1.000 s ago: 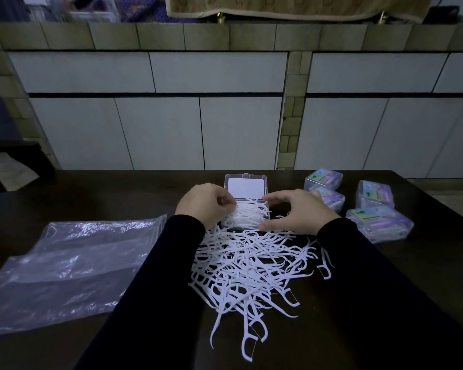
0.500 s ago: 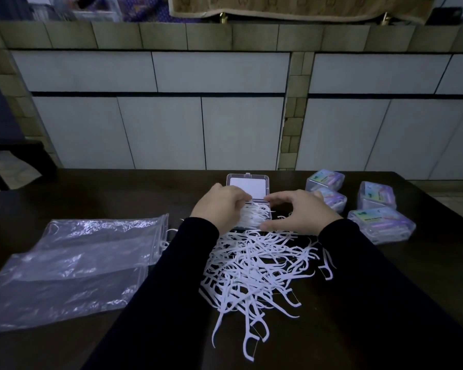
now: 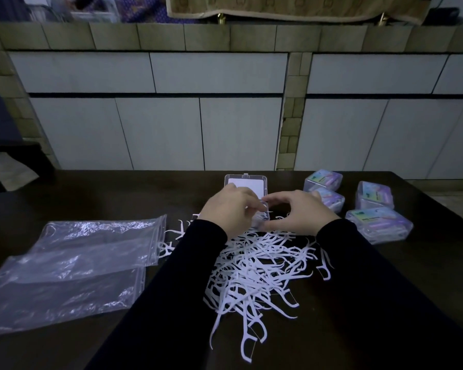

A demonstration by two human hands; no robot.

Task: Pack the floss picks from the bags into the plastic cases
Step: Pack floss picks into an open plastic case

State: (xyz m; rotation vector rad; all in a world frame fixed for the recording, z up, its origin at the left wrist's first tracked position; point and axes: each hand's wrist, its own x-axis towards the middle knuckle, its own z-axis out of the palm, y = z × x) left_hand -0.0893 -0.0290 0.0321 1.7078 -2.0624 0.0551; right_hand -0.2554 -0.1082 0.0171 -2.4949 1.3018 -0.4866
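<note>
I note two clear zip bags (image 3: 72, 265) lying flat at lower left on the dark table (image 3: 104, 193). At centre, the left hand (image 3: 229, 209) curls its fingers over floss picks in the open plastic case (image 3: 247, 186), while the right hand (image 3: 301, 212) pinches that case's right edge, loose floss picks (image 3: 257, 271) heaped below. Four closed, filled cases (image 3: 378, 227) sit at mid right.

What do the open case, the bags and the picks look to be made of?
Open case: clear rigid plastic, glossy; see-through lid rim, moulded latch tab.
Bags: thin clear plastic film; crinkled highlights, zip strip along the edge.
Floss picks: white, matte, probably moulded plastic; thin uniform shapes.
Table: dark, slight sheen; material unclear.
</note>
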